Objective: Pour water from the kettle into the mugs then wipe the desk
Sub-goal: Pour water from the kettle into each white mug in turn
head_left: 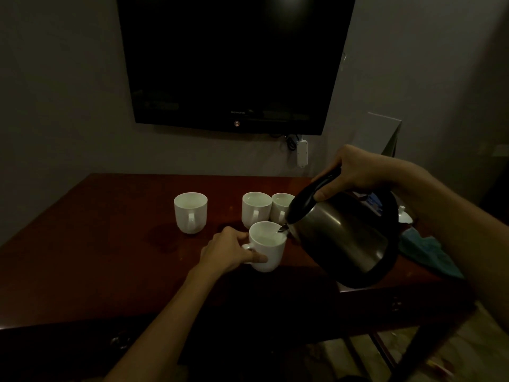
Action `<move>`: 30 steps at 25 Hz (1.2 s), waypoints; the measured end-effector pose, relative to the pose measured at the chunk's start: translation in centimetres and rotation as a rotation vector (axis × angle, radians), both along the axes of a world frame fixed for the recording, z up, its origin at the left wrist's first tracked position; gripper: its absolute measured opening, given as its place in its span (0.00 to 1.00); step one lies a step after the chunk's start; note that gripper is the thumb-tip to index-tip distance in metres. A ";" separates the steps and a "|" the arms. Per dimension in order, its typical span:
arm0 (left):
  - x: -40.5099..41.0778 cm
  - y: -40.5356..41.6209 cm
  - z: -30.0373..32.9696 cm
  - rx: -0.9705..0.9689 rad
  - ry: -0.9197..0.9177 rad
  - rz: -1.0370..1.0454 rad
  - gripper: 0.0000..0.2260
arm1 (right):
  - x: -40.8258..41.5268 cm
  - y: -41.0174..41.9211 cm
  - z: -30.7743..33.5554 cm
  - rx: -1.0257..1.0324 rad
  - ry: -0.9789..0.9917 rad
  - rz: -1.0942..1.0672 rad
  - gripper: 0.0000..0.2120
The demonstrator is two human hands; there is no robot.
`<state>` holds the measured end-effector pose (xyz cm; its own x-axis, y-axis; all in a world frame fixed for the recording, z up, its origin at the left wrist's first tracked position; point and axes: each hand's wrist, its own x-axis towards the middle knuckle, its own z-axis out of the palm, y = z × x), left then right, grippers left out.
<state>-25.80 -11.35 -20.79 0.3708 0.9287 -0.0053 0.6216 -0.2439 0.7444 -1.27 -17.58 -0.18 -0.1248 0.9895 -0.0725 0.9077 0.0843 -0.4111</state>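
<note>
Dim room, dark tabletop [110,257]. Left hand [228,250] fingers curled round near mug [267,245]; right hand [355,172] gripping kettle [344,238] at three o'clock. Risk: overfilling, spilling.

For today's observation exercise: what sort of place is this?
Probably a hotel or guest room: a wall-mounted television hangs above a wooden desk, with a kettle and matching white mugs.

We count four white mugs: one [267,248], two [190,212], three [256,209], four [281,208]; one kettle [344,232]; one blue cloth [429,252]; one table [110,244].
</note>
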 end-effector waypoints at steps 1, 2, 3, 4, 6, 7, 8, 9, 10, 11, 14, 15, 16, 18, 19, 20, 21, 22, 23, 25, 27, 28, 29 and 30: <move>0.0 0.0 0.0 -0.001 0.000 -0.002 0.23 | 0.0 0.0 0.0 -0.001 -0.003 0.000 0.06; 0.0 0.0 0.0 -0.001 0.001 -0.005 0.23 | 0.0 0.0 0.0 -0.002 -0.003 -0.001 0.05; 0.0 0.1 0.0 -0.001 0.004 -0.006 0.23 | 0.0 0.0 0.0 -0.001 -0.002 -0.004 0.06; 0.0 0.1 0.0 -0.001 0.004 -0.008 0.23 | 0.1 0.0 0.0 0.002 -0.003 -0.005 0.07; 0.0 0.2 -0.1 -0.005 -0.003 -0.008 0.23 | 0.2 0.1 -0.1 0.008 -0.012 -0.012 0.10; 0.0 0.2 -0.1 -0.007 -0.007 -0.007 0.23 | 0.2 0.1 -0.1 0.008 -0.014 -0.012 0.10; 0.0 0.2 -0.1 -0.007 -0.008 -0.008 0.23 | 0.2 0.1 -0.1 0.007 -0.012 -0.010 0.10; 0.0 0.2 -0.2 -0.006 -0.007 -0.010 0.23 | 0.2 0.2 -0.1 0.005 -0.010 -0.010 0.10; 0.0 0.2 -0.2 -0.003 -0.005 -0.011 0.24 | 0.2 0.2 -0.1 0.004 -0.010 -0.010 0.09; 0.1 0.3 -0.2 -0.001 -0.004 -0.009 0.24 | 0.2 0.2 -0.1 0.004 -0.011 -0.013 0.08; 0.0 0.4 -0.3 0.000 0.000 -0.001 0.23 | 0.2 0.1 0.0 -0.002 0.001 -0.013 0.06; 0.1 0.4 -0.3 0.002 0.001 0.002 0.23 | 0.2 0.2 0.0 -0.002 0.003 -0.012 0.06; 0.1 0.4 -0.3 0.002 0.001 0.003 0.23 | 0.2 0.2 -0.1 -0.004 0.005 -0.011 0.06; 0.1 0.4 -0.2 0.000 0.003 0.001 0.22 | 0.1 0.1 -0.1 -0.010 0.011 -0.015 0.04; 0.0 0.3 -0.2 0.000 0.004 -0.001 0.22 | 0.1 0.0 0.0 -0.008 0.008 -0.015 0.05; 0.0 0.3 -0.2 0.001 0.002 -0.001 0.22 | 0.1 0.1 0.0 -0.004 0.003 -0.013 0.06; 0.0 0.3 -0.3 0.004 -0.001 -0.002 0.22 | 0.1 0.0 0.0 -0.002 -0.001 -0.011 0.07; -0.1 0.4 -0.3 0.007 -0.002 -0.003 0.22 | 0.1 0.0 0.0 -0.003 -0.003 -0.008 0.07; -0.1 0.3 -0.3 0.009 0.001 -0.004 0.22 | 0.1 -0.1 0.0 -0.004 -0.008 -0.008 0.07; 0.0 0.4 -0.4 0.009 0.003 -0.006 0.22 | 0.2 0.0 -0.1 0.000 -0.016 -0.011 0.07; 0.0 0.4 -0.3 0.009 0.003 -0.007 0.22 | 0.3 0.0 -0.1 0.002 -0.011 -0.014 0.07; 0.0 0.3 -0.3 0.009 0.004 -0.006 0.21 | 0.3 0.0 -0.1 -0.001 -0.007 -0.016 0.07; -0.1 0.3 -0.3 0.008 0.004 -0.004 0.21 | 0.2 0.0 -0.1 -0.004 0.000 -0.018 0.07; -0.1 0.3 -0.2 0.009 0.006 -0.001 0.21 | 0.3 0.0 -0.1 -0.005 0.006 -0.019 0.07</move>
<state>-25.86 -11.08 -21.02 0.3715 0.9284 0.0009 0.6256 -0.2510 0.7387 -1.02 -17.56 -0.25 -0.1060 0.9914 -0.0769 0.9066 0.0646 -0.4170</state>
